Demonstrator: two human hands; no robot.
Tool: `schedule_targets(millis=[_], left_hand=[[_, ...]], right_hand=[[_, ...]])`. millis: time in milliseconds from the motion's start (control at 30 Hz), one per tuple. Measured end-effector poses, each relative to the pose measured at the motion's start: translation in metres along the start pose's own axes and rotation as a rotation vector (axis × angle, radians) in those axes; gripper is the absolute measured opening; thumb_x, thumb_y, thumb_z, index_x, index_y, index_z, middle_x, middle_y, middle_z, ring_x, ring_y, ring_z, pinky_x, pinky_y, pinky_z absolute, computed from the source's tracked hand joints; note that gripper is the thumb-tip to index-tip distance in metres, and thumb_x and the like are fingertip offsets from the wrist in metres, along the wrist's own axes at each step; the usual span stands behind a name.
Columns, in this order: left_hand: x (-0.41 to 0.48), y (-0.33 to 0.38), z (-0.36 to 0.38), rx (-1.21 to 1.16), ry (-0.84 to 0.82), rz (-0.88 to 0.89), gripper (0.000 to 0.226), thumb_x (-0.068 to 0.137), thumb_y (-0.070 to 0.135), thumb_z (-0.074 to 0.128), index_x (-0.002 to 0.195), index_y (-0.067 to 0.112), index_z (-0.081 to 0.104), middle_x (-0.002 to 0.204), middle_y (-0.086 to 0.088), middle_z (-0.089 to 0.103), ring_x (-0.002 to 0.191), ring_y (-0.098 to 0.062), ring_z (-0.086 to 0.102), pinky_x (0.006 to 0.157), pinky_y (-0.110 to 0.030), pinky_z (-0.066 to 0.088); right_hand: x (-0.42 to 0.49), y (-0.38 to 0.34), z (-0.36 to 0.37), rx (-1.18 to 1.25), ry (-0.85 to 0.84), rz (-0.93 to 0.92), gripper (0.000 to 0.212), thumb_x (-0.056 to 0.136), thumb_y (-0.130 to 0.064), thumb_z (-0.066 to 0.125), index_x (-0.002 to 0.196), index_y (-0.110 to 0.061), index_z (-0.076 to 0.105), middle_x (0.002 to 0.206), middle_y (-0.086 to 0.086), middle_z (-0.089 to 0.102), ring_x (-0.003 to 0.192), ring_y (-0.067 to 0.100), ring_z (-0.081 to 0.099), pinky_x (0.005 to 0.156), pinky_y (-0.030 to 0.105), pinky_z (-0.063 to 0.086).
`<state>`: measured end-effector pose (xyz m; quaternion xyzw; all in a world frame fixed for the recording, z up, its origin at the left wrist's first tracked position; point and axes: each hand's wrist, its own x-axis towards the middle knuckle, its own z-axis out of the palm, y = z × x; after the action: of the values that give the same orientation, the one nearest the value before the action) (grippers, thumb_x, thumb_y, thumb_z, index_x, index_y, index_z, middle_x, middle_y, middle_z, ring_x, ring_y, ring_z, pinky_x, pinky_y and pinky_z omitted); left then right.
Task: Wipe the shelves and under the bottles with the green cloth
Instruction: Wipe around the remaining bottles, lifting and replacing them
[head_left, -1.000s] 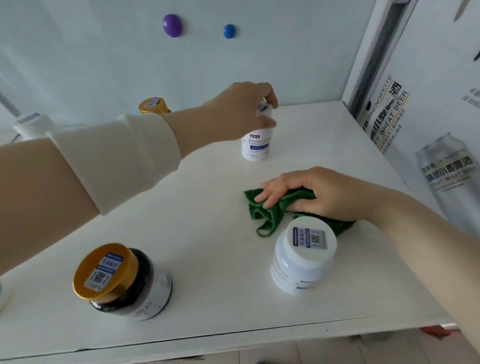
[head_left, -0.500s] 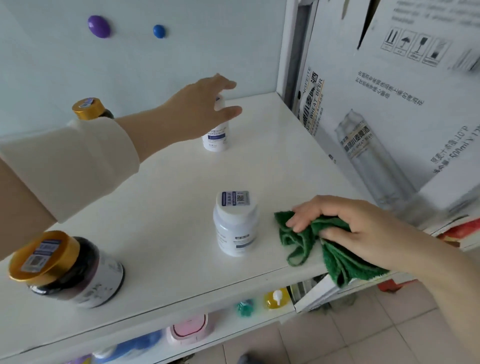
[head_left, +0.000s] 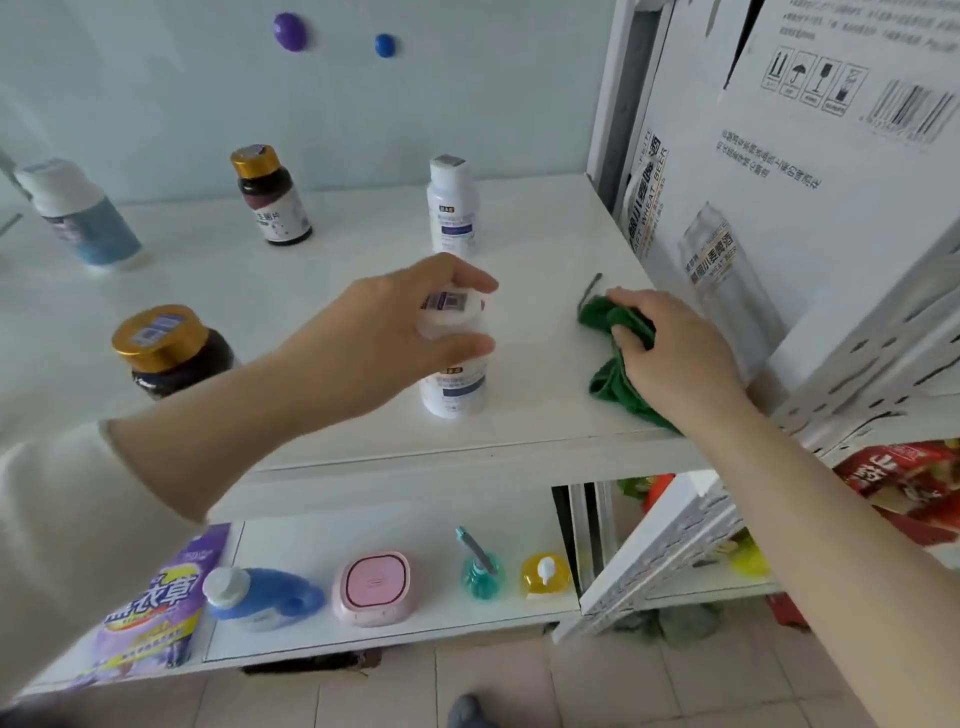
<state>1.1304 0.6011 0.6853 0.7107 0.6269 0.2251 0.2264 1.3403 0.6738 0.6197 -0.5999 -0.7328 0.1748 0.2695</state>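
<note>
Now our left hand (head_left: 415, 327) curls around the cap of the white bottle (head_left: 454, 387) near the shelf (head_left: 337, 291) front, while our right hand (head_left: 670, 348) presses the green cloth (head_left: 613, 382) flat beside it. We should lift the bottle straight up, then sweep the cloth beneath.

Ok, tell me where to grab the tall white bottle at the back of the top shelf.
Grip the tall white bottle around its narrow body just under the cap, coming from the front. It stands upright with clear shelf around it, so the fingers can wrap it.
</note>
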Motion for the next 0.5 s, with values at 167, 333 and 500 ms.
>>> schedule_targets(millis=[167,333,500], left_hand=[[-0.006,-0.004,-0.026,0.028,0.157,-0.024,0.038,0.081,0.042,0.059,0.118,0.039,0.051,0.116,0.011,0.063,0.101,-0.012,0.06,0.087,-0.022,0.046],[-0.016,-0.006,-0.065,0.085,0.303,-0.026,0.039,0.083,0.039,0.057,0.122,0.032,0.051,0.118,0.008,0.062,0.107,-0.013,0.057,0.079,-0.018,0.04],[-0.021,-0.009,-0.075,0.058,0.357,-0.032,0.04,0.084,0.038,0.058,0.122,0.028,0.051,0.12,0.005,0.062,0.109,-0.016,0.058,0.093,-0.03,0.044]], right_hand=[[-0.018,-0.031,0.016,0.029,-0.161,-0.179,0.04,0.095,-0.02,0.041,0.135,-0.029,0.04,0.148,-0.006,0.034,0.139,0.008,0.023,0.107,0.023,0.021],[-0.011,-0.084,0.057,0.056,-0.288,-0.331,0.043,0.093,-0.023,0.044,0.135,-0.026,0.04,0.147,-0.005,0.037,0.137,0.013,0.03,0.11,0.029,0.025],[-0.044,-0.108,0.067,0.134,-0.483,-0.585,0.042,0.09,-0.012,0.052,0.127,-0.029,0.049,0.14,-0.012,0.046,0.135,0.005,0.033,0.113,0.026,0.025]])
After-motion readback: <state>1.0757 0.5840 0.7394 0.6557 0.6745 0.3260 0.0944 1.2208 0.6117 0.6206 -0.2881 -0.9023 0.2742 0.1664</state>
